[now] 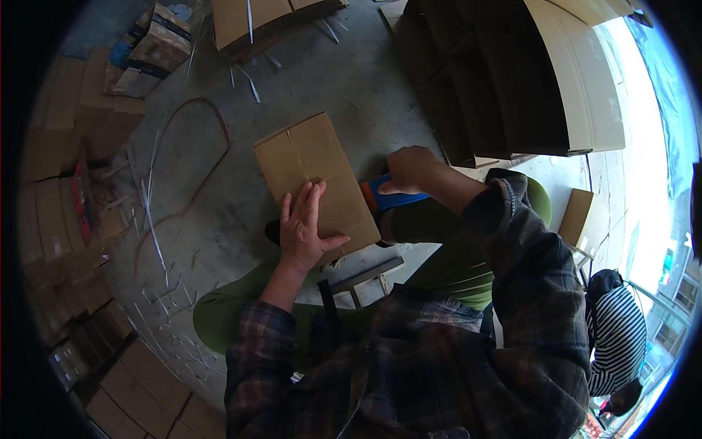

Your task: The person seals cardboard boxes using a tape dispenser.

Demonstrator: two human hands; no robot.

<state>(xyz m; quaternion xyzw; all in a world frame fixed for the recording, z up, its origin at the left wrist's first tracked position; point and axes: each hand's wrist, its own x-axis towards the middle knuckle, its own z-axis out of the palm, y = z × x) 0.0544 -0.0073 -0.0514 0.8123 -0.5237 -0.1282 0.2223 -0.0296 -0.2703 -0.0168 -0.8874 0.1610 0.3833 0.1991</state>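
A closed brown cardboard box [329, 157] lies in front of me between my knees, a seam running along its top face. My left hand [301, 227] rests flat on that face, fingers stretched forward and thumb out to the side. At the box's right edge, my right hand [411, 170] is closed around a blue hand tool [398, 200] with an orange end. The orange end is right at the side of the box; the exact kind of tool is not clear. My fingers hide part of its grip.
Another carton [270, 25] stands ahead, with pale strips [254, 88] scattered near it on the concrete floor. Large open cartons [585, 80] tower at the right. Stacked boxes [55, 219] line the left. A person in a striped top [620, 333] is at the far right.
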